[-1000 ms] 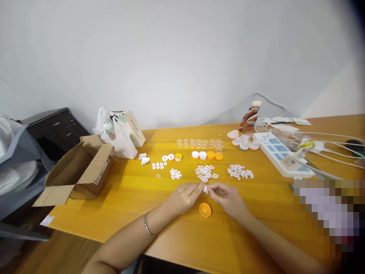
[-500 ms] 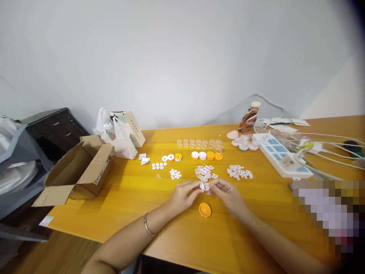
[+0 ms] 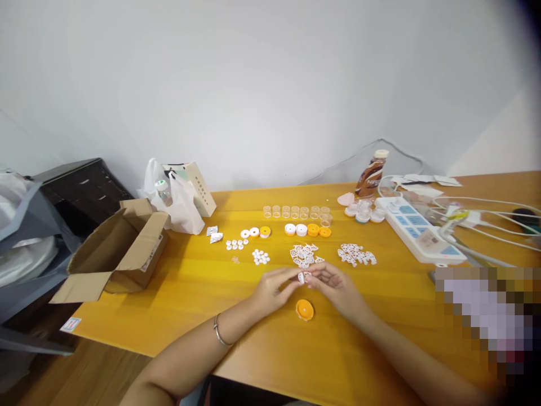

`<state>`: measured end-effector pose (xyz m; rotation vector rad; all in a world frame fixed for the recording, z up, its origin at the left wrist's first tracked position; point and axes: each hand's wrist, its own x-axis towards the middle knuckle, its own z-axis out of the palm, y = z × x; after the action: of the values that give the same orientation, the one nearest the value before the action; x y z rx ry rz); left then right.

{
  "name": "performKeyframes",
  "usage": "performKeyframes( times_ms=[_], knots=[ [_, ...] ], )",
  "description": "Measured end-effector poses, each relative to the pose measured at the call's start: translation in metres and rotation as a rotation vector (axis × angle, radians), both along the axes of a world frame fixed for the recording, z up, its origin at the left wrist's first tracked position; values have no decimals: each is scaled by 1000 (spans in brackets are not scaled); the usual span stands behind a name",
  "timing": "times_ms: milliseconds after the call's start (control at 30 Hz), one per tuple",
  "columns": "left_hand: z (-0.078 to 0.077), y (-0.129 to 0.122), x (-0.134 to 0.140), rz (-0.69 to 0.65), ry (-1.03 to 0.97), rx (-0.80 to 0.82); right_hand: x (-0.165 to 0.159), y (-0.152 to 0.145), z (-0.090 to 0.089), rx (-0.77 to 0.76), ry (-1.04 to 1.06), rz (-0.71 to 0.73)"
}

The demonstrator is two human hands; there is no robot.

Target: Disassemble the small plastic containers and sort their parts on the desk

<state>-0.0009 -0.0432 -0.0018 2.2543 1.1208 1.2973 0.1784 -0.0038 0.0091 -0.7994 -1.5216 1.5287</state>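
Observation:
Between my two hands is a small white openwork plastic piece [image 3: 302, 277], partly covered by fingertips. My left hand [image 3: 273, 289] pinches its left side, and my right hand [image 3: 338, 287] grips its right side with thumb and fingers. Below them on the table lies an orange scalloped disc [image 3: 305, 309] with a pale centre. Just beyond my fingers is a pile of similar white openwork pieces [image 3: 303, 255]. A second group of white openwork pieces [image 3: 355, 254] lies farther right. White round caps [image 3: 261, 257] are clustered to the left.
Clear plastic cups [image 3: 295, 212] stand in a row behind white and orange discs [image 3: 301, 229]. An open cardboard box [image 3: 139, 254] and a white plastic bag [image 3: 183, 211] are at left. A power strip [image 3: 418, 228], cables and a brown bottle [image 3: 372, 176] occupy the right.
My right fingers have closed farther over the white openwork piece, covering more of its right side. The objects on the table keep their arrangement, with the view shifted very slightly.

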Motion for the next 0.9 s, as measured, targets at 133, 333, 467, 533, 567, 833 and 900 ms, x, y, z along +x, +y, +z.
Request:
performKeyframes(
  times_ms=[133, 333, 467, 533, 567, 833, 900],
  knots=[
    [-2, -3, -3, -42, 248, 235, -3, -3, 1, -11, -9, 25],
    [-4, -5, -6, 77, 256, 234, 2, 2, -3, 61, -70, -146],
    [-4, -1, -7, 112, 109, 145, 19, 24, -6, 128, -66, -452],
    [-4, 1, -8, 115, 80, 133, 26, 36, -8, 137, -103, -503],
    [-4, 2, -7, 114, 75, 129, 28, 42, -10, 146, -148, -488],
    [-1, 1, -4, 112, 96, 130, 16, 59, -22, 367, -485, -400],
    [0, 1, -4, 107, 102, 125, 13, 59, -23, 368, -494, -387]
  ],
)
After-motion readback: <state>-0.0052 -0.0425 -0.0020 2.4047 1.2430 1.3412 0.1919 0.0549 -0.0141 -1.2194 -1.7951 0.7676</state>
